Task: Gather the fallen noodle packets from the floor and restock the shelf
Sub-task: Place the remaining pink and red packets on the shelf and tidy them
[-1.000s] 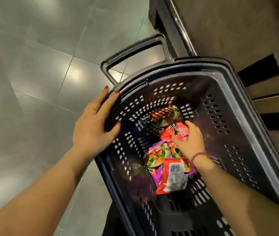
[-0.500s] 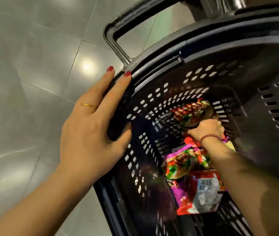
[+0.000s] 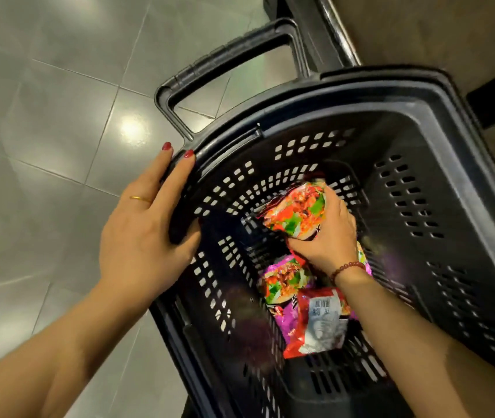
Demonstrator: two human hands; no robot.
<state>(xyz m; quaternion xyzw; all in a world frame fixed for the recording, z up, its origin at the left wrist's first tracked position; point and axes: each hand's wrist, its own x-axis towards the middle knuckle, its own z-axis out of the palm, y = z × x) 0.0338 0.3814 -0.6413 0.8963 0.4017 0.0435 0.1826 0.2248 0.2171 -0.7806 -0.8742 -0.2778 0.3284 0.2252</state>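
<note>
One noodle packet (image 3: pixel 296 212), partly under right hand (image 3: pixel 329 239)

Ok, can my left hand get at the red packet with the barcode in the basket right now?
Probably yes. The left hand holds the basket rim, the red packet lies mostly uncovered below it, and the right hand, holding a green-and-orange packet, sits further in.

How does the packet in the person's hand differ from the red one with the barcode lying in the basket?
The colourful packet is gripped by the right hand; the red packet lies loose, in no hand. The colourful packet shows an orange and green picture; the red packet shows a white barcode label. Both are crinkly packets inside the black basket.
</note>
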